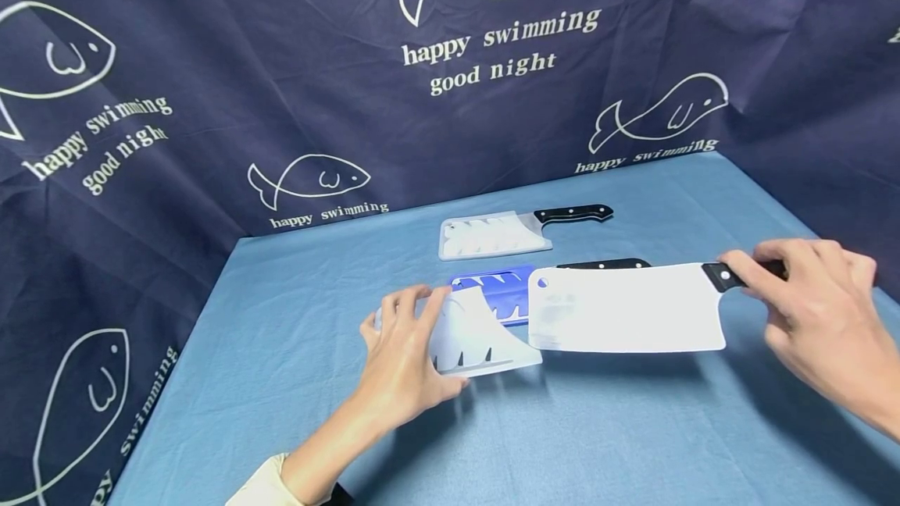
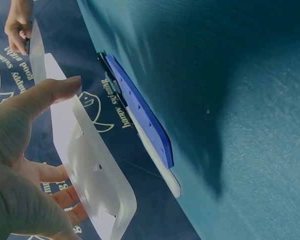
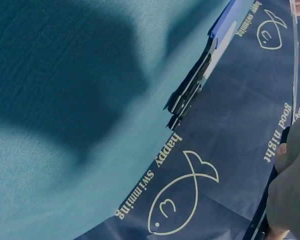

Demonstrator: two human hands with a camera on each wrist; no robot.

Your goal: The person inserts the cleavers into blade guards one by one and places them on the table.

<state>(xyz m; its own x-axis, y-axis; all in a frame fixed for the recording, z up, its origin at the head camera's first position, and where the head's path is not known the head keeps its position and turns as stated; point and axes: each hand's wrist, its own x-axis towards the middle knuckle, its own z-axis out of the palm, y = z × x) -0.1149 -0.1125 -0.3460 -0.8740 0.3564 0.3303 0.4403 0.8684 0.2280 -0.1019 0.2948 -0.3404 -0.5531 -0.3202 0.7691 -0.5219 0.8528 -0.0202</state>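
Note:
My left hand (image 1: 404, 361) holds a translucent white blade guard (image 1: 478, 338) above the table, thumb at its near edge and fingers at its far edge. In the left wrist view, the thumb lies along the guard (image 2: 92, 165) while the fingers reach behind it. My right hand (image 1: 819, 311) grips the black handle of a cleaver (image 1: 626, 311), its wide bare blade pointing left. The blade's tip end meets the guard's right corner in the head view. Most of the handle is hidden by the right hand.
Behind the hands, a cleaver in a blue guard (image 1: 501, 287) lies on the blue-covered table (image 1: 562, 436), partly hidden by the raised blade. Farther back lies another cleaver in a white guard (image 1: 485, 236), black handle to the right. A dark printed curtain (image 1: 323, 84) hangs behind.

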